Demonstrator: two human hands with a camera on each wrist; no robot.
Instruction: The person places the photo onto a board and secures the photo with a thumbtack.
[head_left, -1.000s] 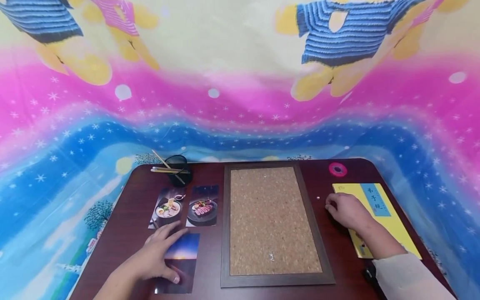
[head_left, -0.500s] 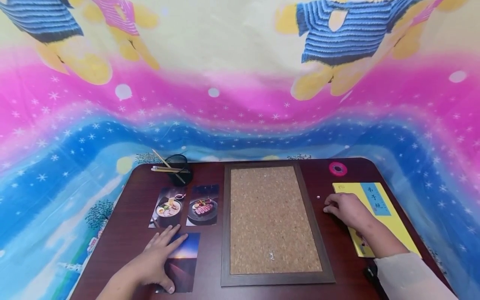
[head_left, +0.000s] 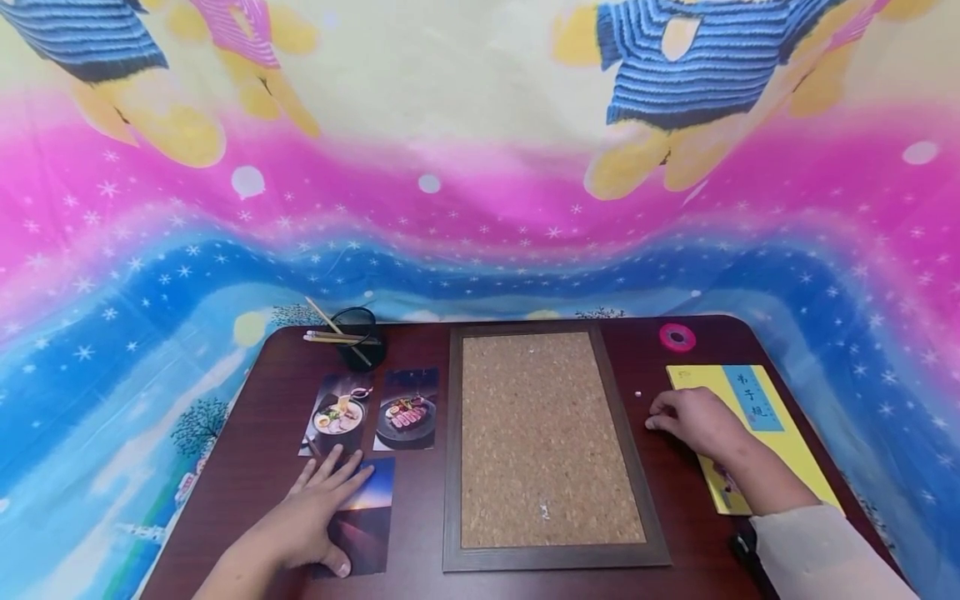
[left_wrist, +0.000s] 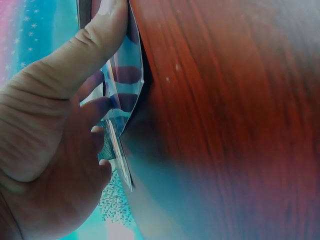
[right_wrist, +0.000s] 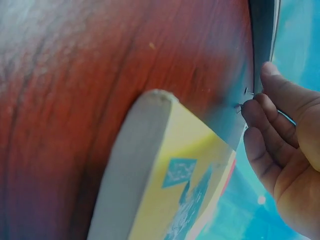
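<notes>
My left hand [head_left: 315, 508] lies with spread fingers over a sunset photo [head_left: 367, 529]. In the left wrist view the bent photo [left_wrist: 127, 80] shows beside the thumb, its edge curving up from the tabletop. Just beyond the fingertips are a ramen photo [head_left: 337, 417] and a sliced-meat photo [head_left: 406, 412]. On the other side, my right hand [head_left: 697, 421] hovers low by the yellow book, fingers loosely bent, thumb apart from them. Close at its fingertips, the right wrist view shows small metal pins [right_wrist: 248, 92]. A tiny white piece [head_left: 638, 393] lies beyond that hand.
A cork board [head_left: 547, 442] in a brown wooden frame lies mid-table. The yellow book [head_left: 795, 462] is under the right forearm. A pink tape roll [head_left: 678, 337] sits at the back right. A black mesh pencil cup [head_left: 362, 342] holds several pencils at the back left.
The sunset photo has slid slightly away from me and to the left under my left hand, nearer the ramen photo. My right hand has barely moved.
</notes>
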